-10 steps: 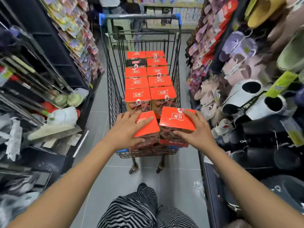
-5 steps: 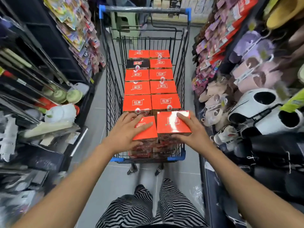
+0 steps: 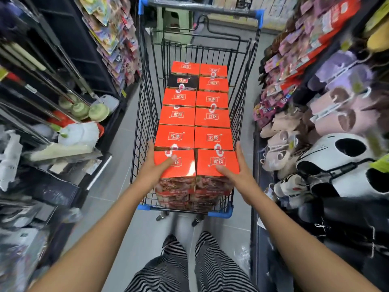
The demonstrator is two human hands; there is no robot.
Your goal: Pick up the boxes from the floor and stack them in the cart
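Note:
A wire shopping cart [image 3: 145, 114] with blue corners stands in front of me, filled with two rows of orange-red boxes [image 3: 212, 118] and one black box [image 3: 182, 81]. The two nearest boxes sit side by side at the cart's near end, level with the row behind. My left hand [image 3: 150, 169] lies against the outer side of the left box [image 3: 179, 168] with its thumb on the lid. My right hand [image 3: 240, 175] lies against the outer side of the right box [image 3: 216, 163], fingers straight, thumb on top.
The aisle is narrow. Shelves of brushes and mops [image 3: 80, 131] crowd the left; racks of slippers [image 3: 336, 114] crowd the right. A green stool [image 3: 174, 20] stands beyond the cart handle [image 3: 200, 6]. Grey floor tiles [image 3: 117, 186] and my striped trousers [image 3: 189, 270] lie below.
Both hands carried the two boxes forward and down from above the cart's near rim into the cart. The boxes now sit in line with the other rows.

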